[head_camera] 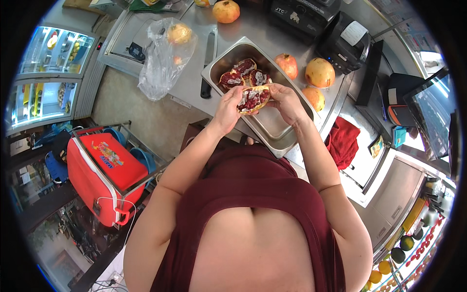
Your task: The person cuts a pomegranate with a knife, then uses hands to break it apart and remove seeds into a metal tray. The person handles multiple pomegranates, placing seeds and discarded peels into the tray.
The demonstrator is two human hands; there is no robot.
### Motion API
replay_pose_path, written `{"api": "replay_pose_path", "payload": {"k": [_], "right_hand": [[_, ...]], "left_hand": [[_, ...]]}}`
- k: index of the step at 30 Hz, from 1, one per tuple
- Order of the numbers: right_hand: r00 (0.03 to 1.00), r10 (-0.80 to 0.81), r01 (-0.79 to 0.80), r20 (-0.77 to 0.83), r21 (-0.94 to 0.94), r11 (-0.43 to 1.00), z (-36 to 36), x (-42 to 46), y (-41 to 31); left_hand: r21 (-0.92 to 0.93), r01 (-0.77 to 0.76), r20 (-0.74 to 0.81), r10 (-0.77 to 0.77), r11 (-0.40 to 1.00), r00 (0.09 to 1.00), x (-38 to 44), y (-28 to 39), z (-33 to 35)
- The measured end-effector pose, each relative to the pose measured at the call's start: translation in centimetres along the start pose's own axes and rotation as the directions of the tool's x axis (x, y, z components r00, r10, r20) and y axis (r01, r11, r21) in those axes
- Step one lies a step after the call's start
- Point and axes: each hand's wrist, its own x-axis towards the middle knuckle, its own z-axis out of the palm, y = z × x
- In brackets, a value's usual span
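Observation:
Between my two hands I hold an opened pomegranate piece, its red seeds and pale membrane facing up. My left hand grips its left side, and my right hand grips the right edge. Both are above a deep stainless steel pan set at a slant on the counter. Several opened pomegranate pieces lie at the pan's far end, cut faces up. The near end of the pan shows bare metal. My fingertips under the held piece are partly hidden.
Whole pomegranates sit right of the pan, another behind it. A knife with a black handle lies left, beside a clear plastic bag with pomegranates. A black blender base, a receipt printer and a red cloth are nearby.

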Motion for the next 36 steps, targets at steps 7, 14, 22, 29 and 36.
{"api": "replay_pose_path", "payload": {"k": [7,14,22,29,36], "right_hand": [[0.990,0.086,-0.103,0.108,0.161,0.982,-1.7,1.5,1.6],[0.957,-0.207,0.160,-0.202,-0.228,0.961,-1.4,1.1,1.1],[0.955,-0.178,0.120,-0.238,-0.238,0.964,-0.4,-0.4,-0.1],[0.975,-0.128,0.132,-0.184,0.010,0.991,-1.4,-1.9,0.3],[0.963,-0.201,0.223,-0.178,0.112,0.968,-1.7,-1.2,2.3]], "left_hand": [[-0.023,0.049,0.047,-0.047,0.999,0.998,0.2,0.1,-0.1],[-0.059,0.051,0.073,-0.046,0.997,0.996,0.2,-0.5,0.1],[0.052,-0.006,0.079,0.002,0.999,0.997,0.2,-0.7,0.0],[0.038,0.040,0.099,-0.043,0.998,0.994,0.2,-0.1,0.8],[0.021,0.082,0.106,-0.084,0.996,0.991,0.5,0.1,0.8]]}}
